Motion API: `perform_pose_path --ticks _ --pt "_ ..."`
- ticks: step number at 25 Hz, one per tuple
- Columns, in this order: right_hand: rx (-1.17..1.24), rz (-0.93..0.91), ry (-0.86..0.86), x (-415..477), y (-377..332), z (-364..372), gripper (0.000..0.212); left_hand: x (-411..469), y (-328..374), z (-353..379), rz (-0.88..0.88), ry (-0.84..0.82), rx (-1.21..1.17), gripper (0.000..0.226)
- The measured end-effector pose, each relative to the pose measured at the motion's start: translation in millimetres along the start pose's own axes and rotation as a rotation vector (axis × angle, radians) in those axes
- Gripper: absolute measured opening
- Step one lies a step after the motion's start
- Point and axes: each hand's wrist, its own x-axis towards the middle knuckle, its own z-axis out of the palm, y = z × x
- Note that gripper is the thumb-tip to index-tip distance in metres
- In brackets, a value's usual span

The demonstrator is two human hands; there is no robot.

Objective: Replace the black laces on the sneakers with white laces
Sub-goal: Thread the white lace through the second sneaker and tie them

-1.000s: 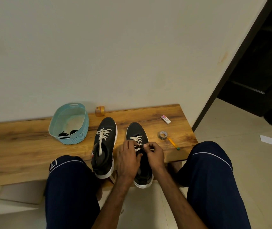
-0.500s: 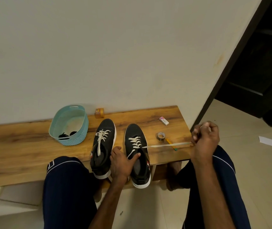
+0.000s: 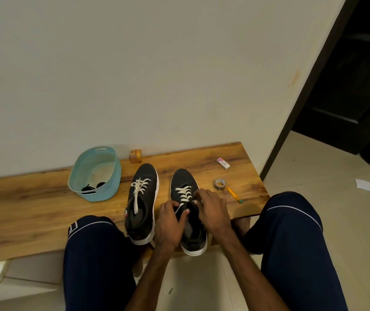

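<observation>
The right hand point(image 3: 211, 212), which half a second ago held the white lace point(image 3: 185, 191) taut far out to the right, is back over the right sneaker point(image 3: 180, 178) on the wooden bench point(image 3: 33, 205), fingertips pinching the lace at the upper eyelets. The left hand point(image 3: 170, 223) still grips that sneaker's collar, fingers curled.

Dim, warm indoor light spreads evenly over the wall point(image 3: 134, 75) and the wooden bench point(image 3: 33, 198), while the doorway point(image 3: 359, 86) at right sinks to near black. Soft shadows sit beside the basket point(image 3: 110, 187) and the sneakers point(image 3: 144, 176). The white laces point(image 3: 185, 194) read brightest. Wide-angle distortion curves the bench edge, and fine detail looks slightly soft.
</observation>
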Motion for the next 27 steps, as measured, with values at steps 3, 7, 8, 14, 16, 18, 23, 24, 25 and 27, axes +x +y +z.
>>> perform_pose_path --ticks 3,7,8,14,16,18,23,24,25,27 --pt "-0.107 -0.037 -0.066 8 0 0 0.009 0 0 1 0.004 -0.001 0.002 0.039" --pt "-0.131 -0.031 -0.157 11 8 7 0.011 0 1 1 0.007 0.000 0.013 0.038" --pt "-0.093 0.004 -0.196 14 9 7 0.017 0 1 1 0.011 -0.001 0.016 0.038" --pt "0.362 0.193 -0.151 17 21 7 0.030 0 0 1 0.013 -0.002 0.015 0.037" --pt "0.570 0.233 -0.101 8 21 8 0.024 0 1 2 0.008 0.011 -0.017 0.032" --pt "0.639 0.231 -0.064 1 20 11 0.013 1 3 2 -0.001 0.030 -0.042 0.025" --pt "0.535 0.264 0.000 -1 7 15 0.007 3 3 0 -0.029 0.011 -0.040 0.021" --pt "0.495 0.259 0.002 -1 7 13 0.008 4 2 -1 -0.052 0.001 -0.035 0.021" --pt "0.471 0.260 0.007 -3 6 11 0.008 5 1 -2 -0.076 -0.010 -0.024 0.019" --pt "0.476 0.279 0.015 -6 6 6 0.007 6 1 -3 -0.092 -0.030 -0.024 0.016"
